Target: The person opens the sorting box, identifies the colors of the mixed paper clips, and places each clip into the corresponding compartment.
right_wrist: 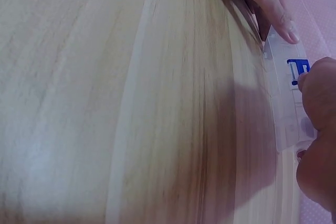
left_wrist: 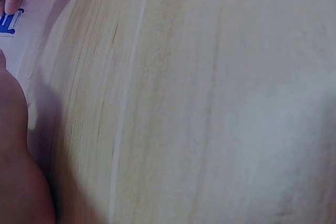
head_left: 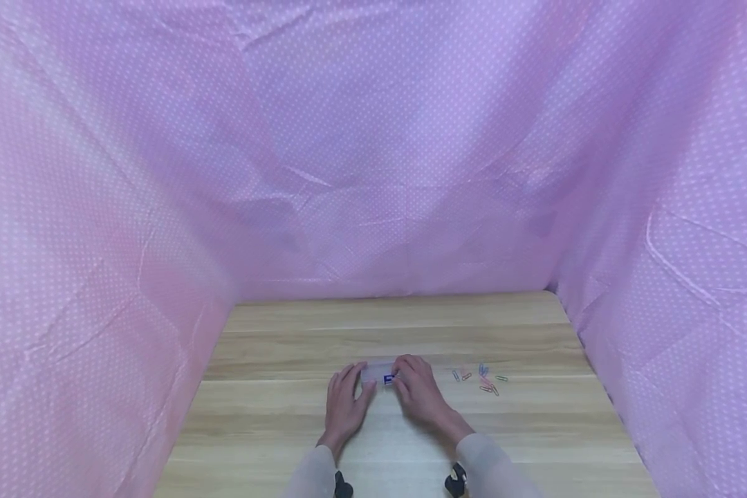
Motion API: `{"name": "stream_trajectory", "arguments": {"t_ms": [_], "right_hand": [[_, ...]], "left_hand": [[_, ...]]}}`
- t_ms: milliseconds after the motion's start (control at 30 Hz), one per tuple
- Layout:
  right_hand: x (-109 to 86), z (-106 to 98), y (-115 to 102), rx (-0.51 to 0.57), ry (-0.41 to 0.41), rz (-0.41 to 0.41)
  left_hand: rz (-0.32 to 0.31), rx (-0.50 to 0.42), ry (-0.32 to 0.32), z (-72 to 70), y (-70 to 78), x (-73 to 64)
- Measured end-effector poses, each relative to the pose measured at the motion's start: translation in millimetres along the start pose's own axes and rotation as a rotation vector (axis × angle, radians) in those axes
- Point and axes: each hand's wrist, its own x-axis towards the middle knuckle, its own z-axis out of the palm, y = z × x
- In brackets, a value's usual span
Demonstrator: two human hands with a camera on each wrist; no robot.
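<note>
A flat, clear plastic case point(head_left: 373, 372) with a blue latch point(right_wrist: 297, 71) on its front lies on the wooden table between the two hands. My left hand point(head_left: 345, 407) holds its left end, thumb at the front and fingers along the side. The right hand point(head_left: 418, 391) grips the right part, its thumb on the blue latch and its fingers reaching over toward the back. That hand covers much of the case's right end. In the left wrist view only the edge of the left hand, the right fingertips and the blue latch show.
Several coloured paper clips point(head_left: 485, 382) lie loose on the table point(head_left: 274, 415) to the right of the right hand. Pink dotted sheeting point(head_left: 373, 235) stands as walls along the back and both sides.
</note>
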Motion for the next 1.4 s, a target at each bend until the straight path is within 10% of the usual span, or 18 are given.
{"name": "stream_trajectory", "arguments": {"t_ms": [833, 1400], "right_hand": [[-3.5, 2.8, -0.1, 0.101, 0.007, -0.039], [-15.7, -2.3, 6.7, 0.020, 0.019, -0.096]], "left_hand": [[-0.044, -0.070, -0.039, -5.2, -1.1, -5.1], [0.070, -0.067, -0.097, -8.7, -8.2, 0.3]]}}
